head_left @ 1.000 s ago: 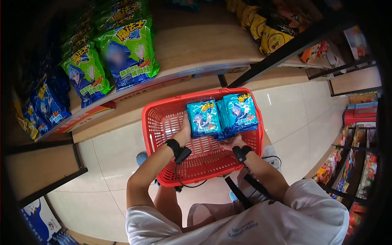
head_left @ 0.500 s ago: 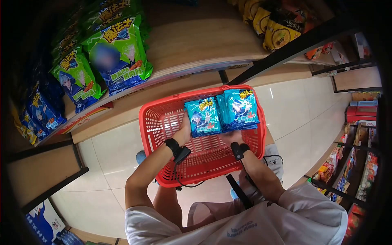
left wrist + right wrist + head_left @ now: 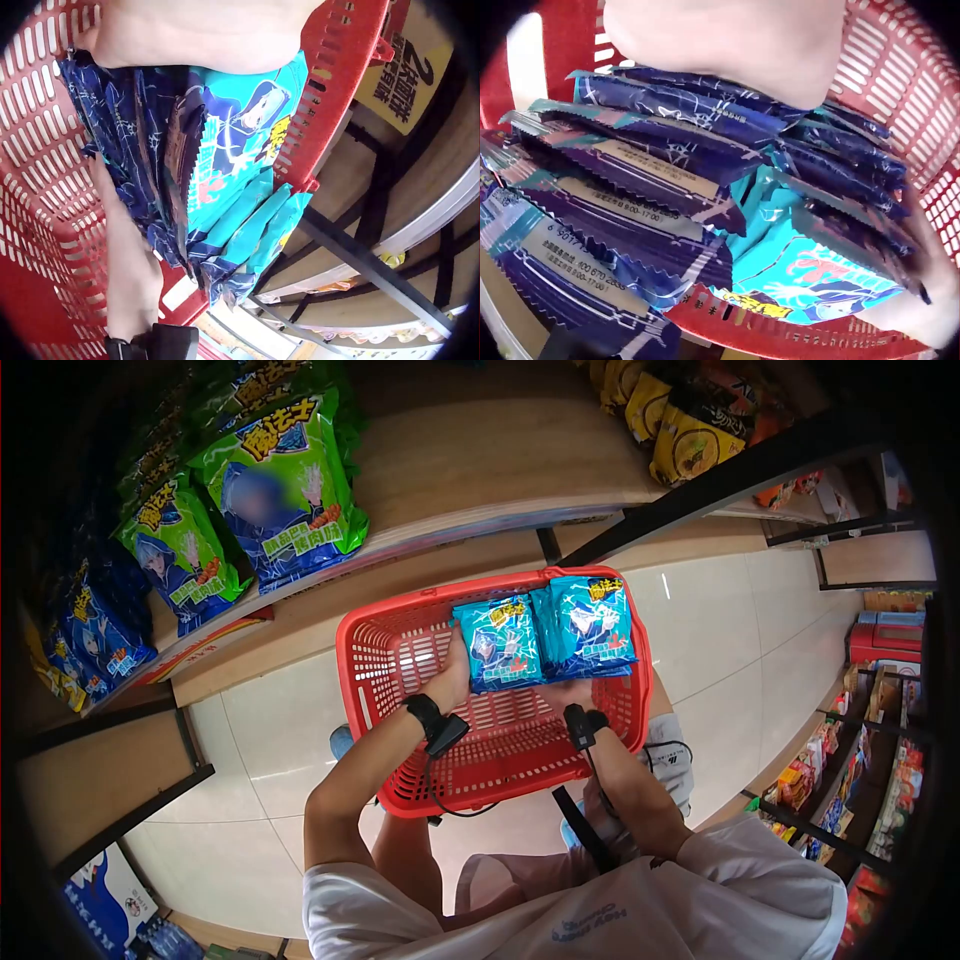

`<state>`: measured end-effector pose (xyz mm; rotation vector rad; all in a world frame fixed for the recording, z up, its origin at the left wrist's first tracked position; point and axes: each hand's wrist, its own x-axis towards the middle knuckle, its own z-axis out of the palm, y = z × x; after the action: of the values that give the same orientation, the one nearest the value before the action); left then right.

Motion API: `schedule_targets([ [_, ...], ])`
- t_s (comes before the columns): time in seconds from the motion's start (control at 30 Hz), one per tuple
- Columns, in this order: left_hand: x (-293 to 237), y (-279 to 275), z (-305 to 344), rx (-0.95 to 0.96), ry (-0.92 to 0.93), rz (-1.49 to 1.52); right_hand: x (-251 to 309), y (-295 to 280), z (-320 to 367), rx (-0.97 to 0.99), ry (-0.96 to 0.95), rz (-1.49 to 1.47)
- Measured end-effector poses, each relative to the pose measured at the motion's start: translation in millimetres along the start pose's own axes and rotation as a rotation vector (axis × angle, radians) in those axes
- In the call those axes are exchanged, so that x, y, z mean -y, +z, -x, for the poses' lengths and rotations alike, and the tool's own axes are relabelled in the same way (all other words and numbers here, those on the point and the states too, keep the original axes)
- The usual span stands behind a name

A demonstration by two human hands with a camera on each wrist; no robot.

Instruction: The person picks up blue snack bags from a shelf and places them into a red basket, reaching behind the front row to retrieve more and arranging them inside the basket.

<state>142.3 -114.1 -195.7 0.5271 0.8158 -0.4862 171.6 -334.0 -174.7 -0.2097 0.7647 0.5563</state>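
Observation:
Several teal-and-dark-blue snack packets [image 3: 590, 625] stand in two bunches at the far right part of a red shopping basket [image 3: 375, 610]. My left hand [image 3: 453, 675] holds the left bunch by its left side, thumb toward the top. The right hand [image 3: 568, 695] grips the packets low at their near edge; its fingers are hidden under them. From the left wrist, the right hand [image 3: 131, 255] shows reaching to the underside of the packets [image 3: 247, 142]. In the right wrist view, crimped purple ends of the packets [image 3: 630, 210] fan out below my palm [image 3: 727, 45].
A wooden shelf [image 3: 480, 460] runs behind the basket, with green snack bags [image 3: 290, 500] at left and yellow bags [image 3: 695, 445] at right. A black shelf post [image 3: 680, 510] slants past the basket's far right corner. More stocked shelves [image 3: 850, 760] stand at right. Pale floor tiles [image 3: 720, 610] lie around.
The right hand has slid farther beneath the packets, so less of it shows. The view has shifted slightly, with shelf goods at left lower in frame; the packets stay in the basket.

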Motion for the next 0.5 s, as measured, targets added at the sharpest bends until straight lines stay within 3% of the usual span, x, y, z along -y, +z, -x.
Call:
schedule_targets([
  [0.13, -1, 3, 3, -0.005, 0.001, -0.006, -14, 28, 17, 0.078, -0.013, -0.023],
  [0.33, -9, 1, 19, -0.17, 0.021, -0.084, 21, -29, -4, -0.453, 0.09, 0.277],
  [0.43, -15, 3, 27, -0.234, 0.025, -0.109, 22, -36, 3, -0.52, 0.032, 0.327],
  [0.5, -18, 3, 28, -0.25, 0.022, -0.115, 8, -9, 30, -0.536, 0.043, 0.337],
])
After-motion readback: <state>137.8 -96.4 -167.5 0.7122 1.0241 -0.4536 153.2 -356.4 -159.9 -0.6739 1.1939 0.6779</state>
